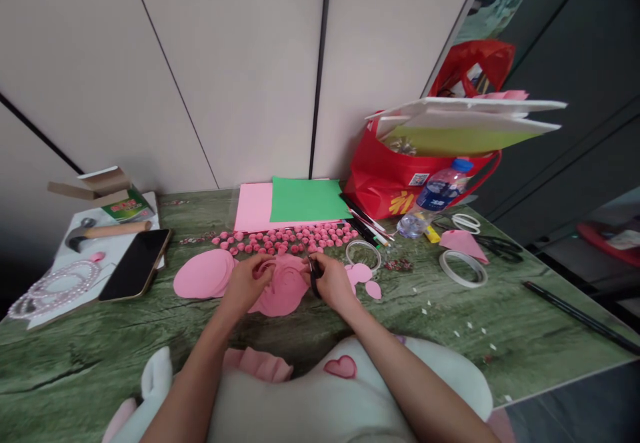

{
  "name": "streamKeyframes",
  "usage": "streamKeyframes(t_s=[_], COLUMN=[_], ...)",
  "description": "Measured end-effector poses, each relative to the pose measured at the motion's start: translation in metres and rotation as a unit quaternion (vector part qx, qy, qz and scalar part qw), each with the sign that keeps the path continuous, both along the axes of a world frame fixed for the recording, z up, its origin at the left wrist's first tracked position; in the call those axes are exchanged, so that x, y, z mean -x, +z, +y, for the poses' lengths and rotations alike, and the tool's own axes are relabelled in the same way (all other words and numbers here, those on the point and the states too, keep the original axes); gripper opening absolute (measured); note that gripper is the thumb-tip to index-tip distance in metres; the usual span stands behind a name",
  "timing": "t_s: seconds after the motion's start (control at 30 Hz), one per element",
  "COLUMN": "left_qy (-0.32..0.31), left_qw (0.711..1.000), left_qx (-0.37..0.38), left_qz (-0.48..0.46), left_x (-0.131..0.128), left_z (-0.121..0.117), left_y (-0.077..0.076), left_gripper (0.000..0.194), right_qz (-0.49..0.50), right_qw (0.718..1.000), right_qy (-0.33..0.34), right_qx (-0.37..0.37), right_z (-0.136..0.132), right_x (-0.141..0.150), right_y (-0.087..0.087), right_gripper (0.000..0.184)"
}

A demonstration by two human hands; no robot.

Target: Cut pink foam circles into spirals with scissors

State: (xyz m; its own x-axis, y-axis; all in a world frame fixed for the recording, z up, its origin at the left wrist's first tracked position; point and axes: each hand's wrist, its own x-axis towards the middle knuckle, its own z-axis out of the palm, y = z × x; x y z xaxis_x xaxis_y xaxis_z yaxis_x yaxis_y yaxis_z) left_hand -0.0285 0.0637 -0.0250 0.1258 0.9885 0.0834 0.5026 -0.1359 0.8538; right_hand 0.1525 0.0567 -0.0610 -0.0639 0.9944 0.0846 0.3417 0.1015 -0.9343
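My left hand (249,282) is closed on the edge of a pink paper circle (283,290) cut into a spiral, lying on the green table. My right hand (330,280) grips black scissors (314,276) at the circle's right edge. Just behind the hands lie several small pink paper rosettes (287,238). More pink circles (204,274) are stacked to the left, and small pink cut-outs (365,280) lie to the right.
Pink and green paper sheets (290,202) lie at the back. A red bag (400,176), water bottle (437,193) and tape rolls (463,268) are on the right. A phone (136,264), hammer (103,231) and bead string (55,286) are on the left. A plush toy (320,396) rests in my lap.
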Motion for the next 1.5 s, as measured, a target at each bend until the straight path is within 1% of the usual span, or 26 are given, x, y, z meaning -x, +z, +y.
streamKeyframes(t_s=[0.03, 0.1, 0.17, 0.2, 0.33, 0.4, 0.47, 0.53, 0.63, 0.7, 0.77, 0.87, 0.93, 1.0, 1.07, 1.1, 1.17, 1.27, 1.33, 1.43, 1.5], left_qy=[0.016, 0.042, 0.054, 0.056, 0.042, 0.037, 0.042, 0.048, 0.044, 0.042, 0.037, 0.037, 0.056, 0.074, 0.073, 0.065, 0.044, 0.031, 0.033, 0.015, 0.001], left_qw=[1.000, 0.997, 0.994, 0.992, 0.985, 0.979, 0.975, 0.972, 0.958, 0.949, 0.946, 0.954, 0.964, 0.970, 0.971, 0.972, 0.974, 0.974, 0.967, 0.949, 0.948], left_qx=[0.013, 0.040, 0.051, 0.054, 0.084, 0.105, 0.119, 0.131, 0.155, 0.166, 0.170, 0.169, 0.150, 0.126, 0.119, 0.118, 0.117, 0.119, 0.130, 0.146, 0.133], left_qz=[-0.012, -0.046, -0.080, -0.095, -0.147, -0.171, -0.180, -0.190, -0.237, -0.265, -0.274, -0.246, -0.213, -0.195, -0.194, -0.193, -0.190, -0.191, -0.215, -0.279, -0.289], left_x=[0.001, 0.002, 0.001, 0.000, -0.005, -0.006, -0.006, -0.004, -0.002, -0.003, -0.004, -0.005, -0.004, -0.003, -0.002, -0.002, -0.003, -0.005, -0.006, -0.007, -0.007], left_z=[-0.001, -0.002, -0.004, -0.004, -0.006, -0.006, -0.007, -0.007, -0.007, -0.008, -0.008, -0.007, -0.005, -0.004, -0.004, -0.005, -0.006, -0.008, -0.009, -0.009, -0.009], left_y=[0.002, 0.005, 0.006, 0.006, 0.005, 0.006, 0.006, 0.007, 0.008, 0.008, 0.007, 0.003, 0.001, 0.000, 0.002, 0.003, 0.006, 0.010, 0.011, 0.013, 0.013], left_gripper=[0.022, 0.023, 0.023, 0.024, 0.031, 0.032, 0.030, 0.027, 0.026, 0.027, 0.028, 0.028, 0.026, 0.021, 0.021, 0.023, 0.027, 0.029, 0.028, 0.030, 0.032], right_qz=[0.018, 0.080, 0.137, 0.146, 0.080, 0.065, 0.067, 0.082, 0.128, 0.138, 0.123, 0.117, 0.165, 0.232, 0.280, 0.288, 0.268, 0.190, 0.152, 0.136, 0.130], right_qw=[1.000, 0.996, 0.987, 0.984, 0.991, 0.990, 0.989, 0.991, 0.989, 0.986, 0.985, 0.986, 0.983, 0.972, 0.960, 0.957, 0.961, 0.978, 0.985, 0.989, 0.990], right_qy=[0.007, 0.042, 0.086, 0.099, 0.099, 0.114, 0.120, 0.098, 0.065, 0.080, 0.100, 0.093, 0.069, 0.034, -0.014, -0.033, -0.065, -0.083, -0.079, -0.059, -0.051], right_qx=[0.003, 0.015, 0.018, 0.012, -0.043, -0.050, -0.048, -0.044, -0.041, -0.050, -0.066, -0.070, -0.047, -0.019, -0.001, 0.003, 0.013, 0.009, -0.001, -0.001, -0.001], right_z=[0.000, -0.001, -0.004, -0.005, -0.013, -0.015, -0.015, -0.013, -0.012, -0.013, -0.016, -0.017, -0.015, -0.011, -0.006, -0.003, 0.000, 0.001, 0.000, -0.001, 0.000], right_x=[0.001, 0.004, 0.007, 0.008, 0.012, 0.014, 0.014, 0.015, 0.014, 0.015, 0.016, 0.018, 0.018, 0.016, 0.013, 0.012, 0.009, 0.007, 0.008, 0.010, 0.010], right_y=[0.000, 0.001, 0.004, 0.006, 0.016, 0.018, 0.017, 0.016, 0.016, 0.018, 0.022, 0.025, 0.025, 0.022, 0.017, 0.015, 0.011, 0.008, 0.006, 0.004, 0.003], right_gripper=[0.020, 0.025, 0.033, 0.035, 0.036, 0.031, 0.024, 0.019, 0.023, 0.025, 0.023, 0.019, 0.020, 0.023, 0.026, 0.028, 0.029, 0.027, 0.025, 0.024, 0.024])
